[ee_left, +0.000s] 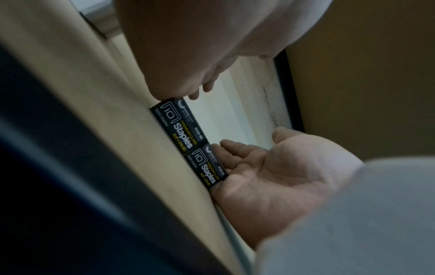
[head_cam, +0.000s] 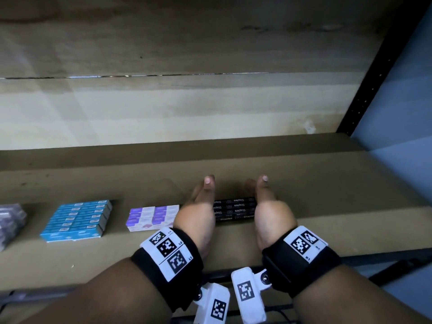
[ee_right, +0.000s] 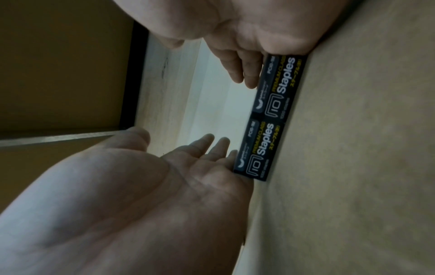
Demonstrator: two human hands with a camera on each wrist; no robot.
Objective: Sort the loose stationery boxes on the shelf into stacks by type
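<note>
A block of black "Staples" boxes (head_cam: 233, 210) stands on the brown shelf board (head_cam: 339, 202), stacked several high and two boxes long (ee_left: 182, 126) (ee_right: 277, 87). My left hand (head_cam: 202, 204) is flat against its left end, thumb up and fingers straight. My right hand (head_cam: 266, 204) mirrors it on the right end. In the left wrist view my left hand (ee_left: 249, 160) touches the near box and the right hand (ee_left: 188, 74) the far one. In the right wrist view my right hand (ee_right: 193, 173) and left hand (ee_right: 242, 55) bracket the block the same way.
Left of the black block sit a purple-and-white box stack (head_cam: 153, 216), a blue box stack (head_cam: 78, 220) and greyish packets (head_cam: 10, 220) at the far left. The pale back wall (head_cam: 187, 118) closes the shelf behind; a black upright (head_cam: 374, 78) bounds it on the right.
</note>
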